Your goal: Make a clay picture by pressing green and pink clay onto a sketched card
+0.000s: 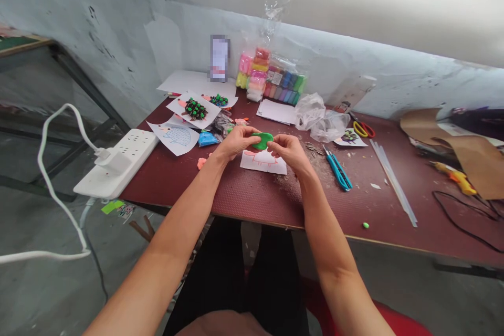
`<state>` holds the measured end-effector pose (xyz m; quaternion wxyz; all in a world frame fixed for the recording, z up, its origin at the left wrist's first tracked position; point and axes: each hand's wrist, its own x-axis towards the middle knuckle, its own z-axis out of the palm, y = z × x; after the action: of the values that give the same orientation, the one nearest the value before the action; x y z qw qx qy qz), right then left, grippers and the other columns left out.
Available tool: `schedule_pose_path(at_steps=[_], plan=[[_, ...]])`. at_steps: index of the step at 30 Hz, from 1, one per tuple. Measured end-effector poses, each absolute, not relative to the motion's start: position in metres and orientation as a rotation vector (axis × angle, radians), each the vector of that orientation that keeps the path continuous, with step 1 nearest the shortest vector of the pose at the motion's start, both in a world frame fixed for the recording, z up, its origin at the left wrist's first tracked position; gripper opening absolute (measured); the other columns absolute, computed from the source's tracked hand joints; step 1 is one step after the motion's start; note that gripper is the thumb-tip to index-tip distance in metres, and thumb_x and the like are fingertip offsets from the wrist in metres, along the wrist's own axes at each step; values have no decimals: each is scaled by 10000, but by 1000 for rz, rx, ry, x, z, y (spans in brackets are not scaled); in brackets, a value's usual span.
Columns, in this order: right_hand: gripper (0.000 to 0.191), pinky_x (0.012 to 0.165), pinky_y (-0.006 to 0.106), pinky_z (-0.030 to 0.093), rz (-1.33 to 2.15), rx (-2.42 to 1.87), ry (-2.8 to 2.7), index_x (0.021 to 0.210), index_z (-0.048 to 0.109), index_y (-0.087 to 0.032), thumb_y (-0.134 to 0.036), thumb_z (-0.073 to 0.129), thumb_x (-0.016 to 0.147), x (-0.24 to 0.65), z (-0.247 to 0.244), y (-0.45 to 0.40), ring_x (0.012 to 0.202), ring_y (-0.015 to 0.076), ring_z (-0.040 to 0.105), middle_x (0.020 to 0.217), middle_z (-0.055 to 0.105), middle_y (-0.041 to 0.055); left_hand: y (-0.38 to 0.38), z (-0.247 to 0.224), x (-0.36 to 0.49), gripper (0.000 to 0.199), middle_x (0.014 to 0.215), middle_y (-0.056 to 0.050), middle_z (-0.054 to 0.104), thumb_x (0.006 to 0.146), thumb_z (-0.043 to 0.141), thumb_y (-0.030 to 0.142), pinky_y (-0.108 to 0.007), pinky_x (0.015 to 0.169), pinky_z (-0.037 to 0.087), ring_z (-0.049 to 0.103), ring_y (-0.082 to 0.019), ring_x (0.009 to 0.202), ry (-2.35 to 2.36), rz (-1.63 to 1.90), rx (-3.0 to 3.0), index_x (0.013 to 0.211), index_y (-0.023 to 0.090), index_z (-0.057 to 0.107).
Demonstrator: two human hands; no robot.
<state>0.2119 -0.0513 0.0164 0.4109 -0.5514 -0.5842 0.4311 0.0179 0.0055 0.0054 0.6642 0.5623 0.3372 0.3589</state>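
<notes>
Here, the left hand (241,142) and right hand (290,149) pinch a flat green lump (262,141) between them — fingers closed on its opposite ends — above a red drawing (264,164) on the table (252,197), near a blue-handled tool (338,170).

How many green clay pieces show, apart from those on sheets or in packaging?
2: a flattened green piece held by the left hand and right hand, and a small green ball near the front edge of the table. Others may be hidden.

Obstacle near right hand (290,150): cutter (339,170)
</notes>
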Motion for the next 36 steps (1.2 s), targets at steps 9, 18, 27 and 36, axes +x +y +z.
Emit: schedule_pose_path(at_steps=[9,18,27,36], plan=[[394,525,236,422,1093,-1415,-1485,768,658,-183,-547,795,701,207,16,-52,571,102,563,706,683,15,1,9,22,341,771,-62,759,752,923,335,-263,647,618,698,-120,646,765,810,1263,887,74,750],[361,535,233,443,1182,-1405,-1521,759,645,-192,-509,807,700,213,24,-57,565,99,553,700,686,9,-1,10,23,305,687,-33,708,799,889,324,-206,556,558,674,-109,607,781,762,1280,793,93,690],[459,547,237,462,1228,-1389,-1574,678,637,-184,-582,863,644,217,24,-55,556,94,536,646,653,0,0,9,22,254,730,-50,737,825,858,300,-191,538,544,680,-109,612,800,737,1308,840,88,719],[481,555,243,477,1144,-1418,-1460,827,694,-191,-617,855,673,218,23,-55,617,129,608,702,697,19,1,5,20,250,827,-90,782,826,839,302,-188,560,551,723,-130,676,788,697,1371,929,91,753]])
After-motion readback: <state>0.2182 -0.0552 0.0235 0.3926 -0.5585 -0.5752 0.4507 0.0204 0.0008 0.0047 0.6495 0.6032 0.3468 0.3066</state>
